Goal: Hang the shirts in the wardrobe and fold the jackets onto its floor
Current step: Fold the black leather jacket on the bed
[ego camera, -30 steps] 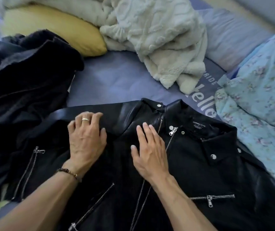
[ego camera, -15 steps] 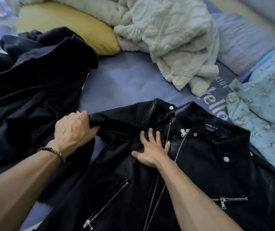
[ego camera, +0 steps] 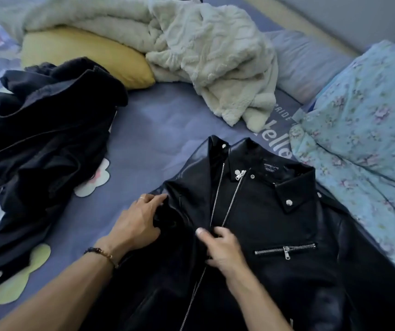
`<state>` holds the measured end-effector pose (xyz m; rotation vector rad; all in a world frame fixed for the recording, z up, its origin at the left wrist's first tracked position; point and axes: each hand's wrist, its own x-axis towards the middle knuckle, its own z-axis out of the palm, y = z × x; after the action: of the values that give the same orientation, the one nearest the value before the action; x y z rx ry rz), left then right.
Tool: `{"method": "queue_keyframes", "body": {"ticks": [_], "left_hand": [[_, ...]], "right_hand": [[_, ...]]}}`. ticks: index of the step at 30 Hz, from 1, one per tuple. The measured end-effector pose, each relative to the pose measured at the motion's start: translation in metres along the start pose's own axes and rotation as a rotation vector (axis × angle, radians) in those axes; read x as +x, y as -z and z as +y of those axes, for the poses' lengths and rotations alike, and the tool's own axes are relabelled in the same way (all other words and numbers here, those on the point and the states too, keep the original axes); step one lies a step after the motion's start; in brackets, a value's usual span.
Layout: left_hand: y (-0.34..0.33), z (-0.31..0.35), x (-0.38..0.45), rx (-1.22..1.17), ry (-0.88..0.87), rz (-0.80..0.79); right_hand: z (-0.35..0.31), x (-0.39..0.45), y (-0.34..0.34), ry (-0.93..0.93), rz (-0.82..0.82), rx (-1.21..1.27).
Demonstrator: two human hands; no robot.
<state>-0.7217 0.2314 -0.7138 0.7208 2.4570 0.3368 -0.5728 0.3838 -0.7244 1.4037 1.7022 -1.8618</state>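
A black leather jacket point(ego camera: 270, 223) with silver zips lies front-up on the blue bed sheet point(ego camera: 158, 130), collar pointing away from me. Its left sleeve is folded in over the front. My left hand point(ego camera: 136, 223) grips the folded sleeve and shoulder at the jacket's left edge. My right hand point(ego camera: 222, 249) pinches the leather beside the centre zip, thumb on top. A second dark jacket point(ego camera: 41, 144) lies crumpled on the bed to the left, apart from both hands.
A cream fleece blanket point(ego camera: 206, 56) and a yellow pillow point(ego camera: 81, 53) lie at the head of the bed. A light blue floral duvet point(ego camera: 363, 130) is bunched along the right side. A lilac pillow point(ego camera: 306, 60) sits behind it.
My left hand drew the jacket's left sleeve inward over the front. My right hand went from lying flat on the chest to pinching the leather by the zip.
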Motion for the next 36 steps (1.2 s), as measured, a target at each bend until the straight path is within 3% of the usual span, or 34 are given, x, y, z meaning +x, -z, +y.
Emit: {"method": "queue_keyframes", "body": {"ticks": [2,5,10,12,17,22,24,26,29,32,36], "left_hand": [[-0.014,-0.013,-0.007,0.017,0.032,-0.043],[-0.025,-0.020,-0.005,-0.011,0.037,-0.050],[-0.032,-0.011,0.001,-0.103,0.066,-0.033],[-0.035,-0.008,-0.002,-0.077,0.082,0.001],[-0.036,-0.022,-0.015,-0.069,0.034,0.009],[-0.045,-0.029,-0.019,-0.053,-0.007,-0.034],[-0.051,-0.028,-0.019,-0.034,0.008,0.006],[-0.054,-0.025,-0.020,-0.013,0.018,0.060],[-0.058,-0.026,-0.023,0.120,0.013,0.246],[-0.063,-0.045,-0.018,0.208,0.119,0.464],[-0.057,-0.085,-0.016,0.112,0.281,0.386]], "right_hand": [[0.012,-0.004,-0.022,0.021,0.011,-0.094],[0.015,-0.003,-0.024,0.074,0.129,0.040],[-0.004,-0.004,0.035,0.174,-0.065,0.458],[-0.003,-0.005,0.049,0.127,-0.059,0.454],[0.040,-0.026,0.018,0.116,0.065,-0.180],[0.017,-0.025,0.052,0.176,0.139,-0.370],[0.004,-0.025,0.067,0.102,0.145,-0.624],[0.002,-0.024,0.065,0.084,0.252,-0.946],[0.006,-0.023,0.036,0.389,0.404,-1.073],[0.009,-0.006,-0.003,0.592,0.201,-1.202],[0.021,0.024,-0.043,0.470,-0.063,-1.446]]}}
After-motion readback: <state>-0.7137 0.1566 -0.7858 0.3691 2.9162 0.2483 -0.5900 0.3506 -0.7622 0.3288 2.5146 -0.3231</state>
